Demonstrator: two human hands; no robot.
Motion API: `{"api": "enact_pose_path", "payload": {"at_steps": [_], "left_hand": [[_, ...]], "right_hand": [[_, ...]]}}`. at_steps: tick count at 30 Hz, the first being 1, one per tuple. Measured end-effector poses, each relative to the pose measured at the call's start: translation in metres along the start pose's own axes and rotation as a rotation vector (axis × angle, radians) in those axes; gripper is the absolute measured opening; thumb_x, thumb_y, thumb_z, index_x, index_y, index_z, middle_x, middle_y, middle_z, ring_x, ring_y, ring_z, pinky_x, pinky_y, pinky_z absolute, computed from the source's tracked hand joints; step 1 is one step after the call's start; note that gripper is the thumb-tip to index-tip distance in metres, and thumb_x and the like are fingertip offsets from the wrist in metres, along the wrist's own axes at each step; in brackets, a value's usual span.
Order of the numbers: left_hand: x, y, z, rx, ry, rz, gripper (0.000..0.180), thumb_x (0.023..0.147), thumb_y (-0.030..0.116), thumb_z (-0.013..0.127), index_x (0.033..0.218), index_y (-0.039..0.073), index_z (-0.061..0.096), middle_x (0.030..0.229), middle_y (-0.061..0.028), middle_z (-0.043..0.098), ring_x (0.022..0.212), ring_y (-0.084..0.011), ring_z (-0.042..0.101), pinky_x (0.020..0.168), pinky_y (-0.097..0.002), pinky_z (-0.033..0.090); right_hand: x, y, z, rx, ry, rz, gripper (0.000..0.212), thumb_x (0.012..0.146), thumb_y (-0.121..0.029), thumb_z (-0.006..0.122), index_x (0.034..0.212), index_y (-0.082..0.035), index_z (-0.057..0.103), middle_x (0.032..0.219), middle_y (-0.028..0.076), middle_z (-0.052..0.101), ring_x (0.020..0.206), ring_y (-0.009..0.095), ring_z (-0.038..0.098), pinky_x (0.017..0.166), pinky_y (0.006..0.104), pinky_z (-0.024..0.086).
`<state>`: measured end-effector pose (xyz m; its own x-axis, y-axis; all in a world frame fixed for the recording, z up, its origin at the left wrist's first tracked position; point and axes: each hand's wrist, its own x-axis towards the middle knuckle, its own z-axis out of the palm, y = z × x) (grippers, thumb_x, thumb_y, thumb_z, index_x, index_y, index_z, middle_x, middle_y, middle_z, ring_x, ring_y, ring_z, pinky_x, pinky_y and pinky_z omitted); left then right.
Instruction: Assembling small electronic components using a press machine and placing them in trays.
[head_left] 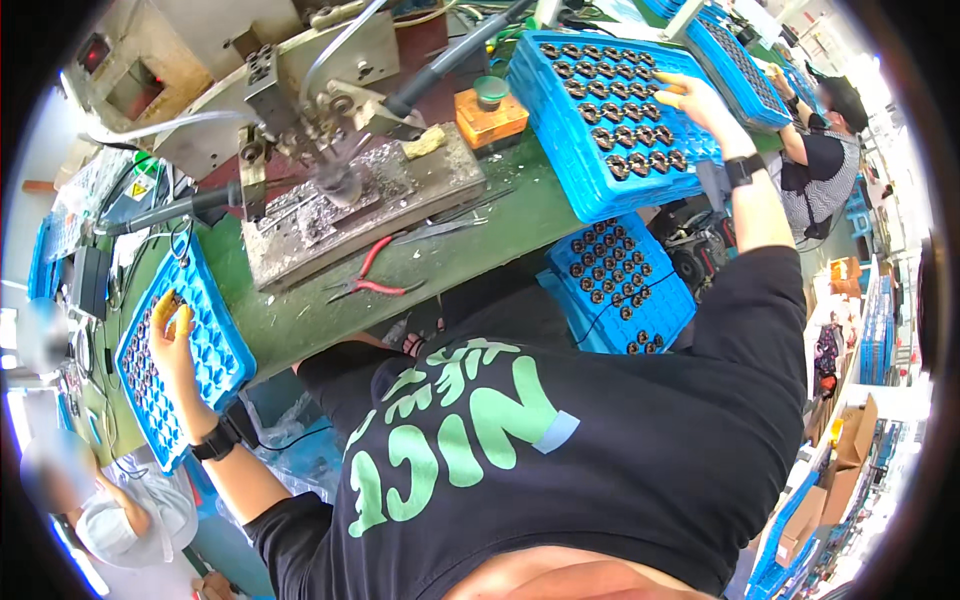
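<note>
At the left, my left hand (173, 340) reaches over a blue molded tray (228, 345), fingertips bent down close together at its sockets. Something small and dark shows at those fingertips, too small to make out. Small dark round parts (142, 372) fill the tray's left side, while sockets on its right side are bare. Across the bench, my right hand (697, 104) is over a stack of blue trays (570, 160). Its fingers are stretched apart beside rows of dark ring-shaped metal parts (610, 88). I see nothing held in it.
Between the trays stands a machine (335, 110) on a chip-strewn metal base (365, 215). Red-handled pliers (372, 275), tweezers (440, 230) and an orange block with a green-lidded jar (491, 92) lie nearby. Another part tray (650, 295) sits below the bench edge. Co-workers (822, 160) are at both sides.
</note>
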<state>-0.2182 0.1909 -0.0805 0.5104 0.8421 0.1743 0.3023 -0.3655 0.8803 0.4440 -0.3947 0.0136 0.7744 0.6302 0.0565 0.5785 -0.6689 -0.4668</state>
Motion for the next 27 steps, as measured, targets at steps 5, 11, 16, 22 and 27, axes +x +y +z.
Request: {"api": "enact_pose_path", "payload": {"at_steps": [5,11,16,22,27], "left_hand": [[-0.041,-0.002,0.005,-0.081,0.103,0.02,0.049,0.085,0.004,0.072,0.131,0.005,0.054,0.118,-0.0079,0.062,0.096,-0.012,0.061,0.081,-0.0243,0.049],[-0.056,0.022,0.052,-0.127,0.183,0.054,0.043,0.08,0.006,0.078,0.121,0.004,0.063,0.107,-0.0058,0.065,0.088,-0.012,0.062,0.079,-0.0253,0.049],[-0.063,0.027,0.081,-0.221,0.263,0.075,0.045,0.08,0.006,0.078,0.122,0.004,0.062,0.103,-0.0029,0.064,0.087,-0.0094,0.059,0.079,-0.0232,0.047],[-0.07,0.04,0.083,-0.377,0.343,0.071,0.039,0.081,0.003,0.077,0.117,0.001,0.062,0.099,-0.0023,0.066,0.085,-0.0082,0.06,0.076,-0.0202,0.047],[-0.07,0.044,0.087,-0.308,0.37,0.089,0.036,0.081,0.004,0.077,0.114,0.001,0.063,0.099,-0.0032,0.066,0.085,-0.0086,0.061,0.076,-0.0206,0.048]], "right_hand": [[-0.028,-0.054,0.008,-0.062,0.371,-0.129,0.046,0.087,-0.023,0.07,0.13,-0.009,0.06,0.123,0.016,0.064,0.113,0.025,0.061,0.097,0.0343,0.045],[-0.11,-0.195,0.09,-0.029,0.72,-0.787,0.026,0.084,-0.007,0.069,0.11,-0.008,0.068,0.11,0.011,0.066,0.105,0.029,0.061,0.095,0.0399,0.046],[-0.125,-0.238,0.187,0.0,0.57,-0.81,0.038,0.082,-0.013,0.069,0.119,-0.008,0.062,0.121,0.011,0.058,0.117,0.033,0.051,0.101,0.0436,0.039],[-0.123,-0.234,0.224,0.058,0.647,-0.62,0.05,0.089,-0.023,0.065,0.133,-0.005,0.05,0.129,0.013,0.052,0.124,0.035,0.043,0.106,0.0461,0.029],[-0.121,-0.231,0.225,0.068,0.659,-0.611,0.049,0.09,-0.022,0.064,0.133,-0.005,0.05,0.129,0.014,0.052,0.123,0.035,0.043,0.105,0.0464,0.029]]}}
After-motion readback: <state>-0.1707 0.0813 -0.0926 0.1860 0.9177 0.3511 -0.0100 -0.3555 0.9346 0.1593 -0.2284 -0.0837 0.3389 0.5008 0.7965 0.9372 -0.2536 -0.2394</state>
